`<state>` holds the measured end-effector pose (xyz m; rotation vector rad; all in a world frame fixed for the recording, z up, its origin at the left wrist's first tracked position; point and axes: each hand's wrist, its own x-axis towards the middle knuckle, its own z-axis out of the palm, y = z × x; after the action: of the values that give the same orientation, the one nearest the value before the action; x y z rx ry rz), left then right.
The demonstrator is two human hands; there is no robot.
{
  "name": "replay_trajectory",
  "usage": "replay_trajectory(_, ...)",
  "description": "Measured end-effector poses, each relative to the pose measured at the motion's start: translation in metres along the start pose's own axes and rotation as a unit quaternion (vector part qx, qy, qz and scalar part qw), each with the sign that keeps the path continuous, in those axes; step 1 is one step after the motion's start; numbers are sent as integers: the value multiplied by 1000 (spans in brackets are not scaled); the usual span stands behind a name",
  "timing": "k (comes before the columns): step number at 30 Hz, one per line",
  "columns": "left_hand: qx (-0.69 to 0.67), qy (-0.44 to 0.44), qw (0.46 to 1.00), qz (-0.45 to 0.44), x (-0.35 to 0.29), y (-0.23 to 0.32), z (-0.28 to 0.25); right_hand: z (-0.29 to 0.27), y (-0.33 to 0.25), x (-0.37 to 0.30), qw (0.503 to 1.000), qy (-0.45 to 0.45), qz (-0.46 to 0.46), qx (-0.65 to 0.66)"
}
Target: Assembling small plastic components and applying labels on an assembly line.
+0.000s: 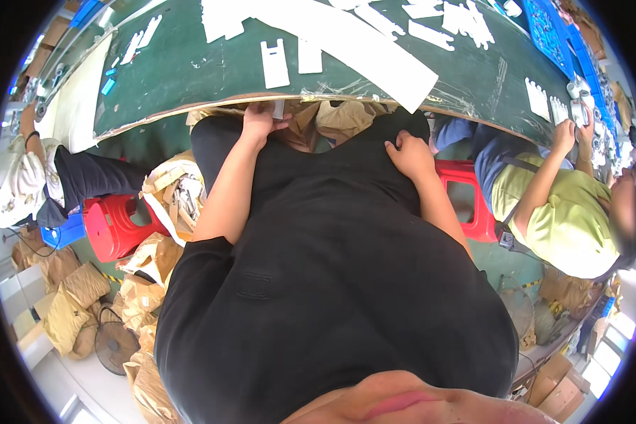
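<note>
A big green table (pixel 177 63) goes across the top of the frame, one red stool (pixel 109 230) sits at the left and another red stool (pixel 484 212) at the right over a green floor (pixel 509 263), a round black fan (pixel 115 348) stands lower left, and bright white light (pixel 620 339) shines lower right.

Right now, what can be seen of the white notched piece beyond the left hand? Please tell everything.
The white notched piece looks flat and roughly rectangular, with two prongs at its far end. It lies on the green tabletop near the front edge, apart from the neighbouring white piece to its right. Only the tabletop touches it; its material is unclear.
</note>
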<state>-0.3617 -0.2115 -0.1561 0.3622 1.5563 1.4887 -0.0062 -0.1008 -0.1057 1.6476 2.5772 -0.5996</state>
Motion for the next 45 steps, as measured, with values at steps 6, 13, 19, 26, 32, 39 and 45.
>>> replay_trajectory(6, 69, -3, 998, -2, 7, -7, 0, -84, -39, -32, 911, -122, -272, 285)
replay_trajectory(13, 86, 10, 996, -9, 12, -11, 2, -143, -64, 84, 901, 320, -245, 159)
replay_trajectory(19, 63, -14, 998, 20, -2, -16, -9, -135, -74, 123, 928, 319, -191, -12)
replay_trajectory(26, 55, -26, 995, 74, -10, -15, -13, -137, -83, 119, 933, 300, -200, 3)
replay_trajectory(32, 39, -77, 994, 61, -16, -8, 12, -147, -72, 117, 918, 309, -245, 47)
replay_trajectory(39, -73, -363, 915, -160, -93, 12, 20, -194, -76, -12, 854, 206, -393, 271)
replay_trajectory(45, -85, -451, 887, -51, -155, 49, 42, -192, -99, -57, 781, -71, -551, 285)
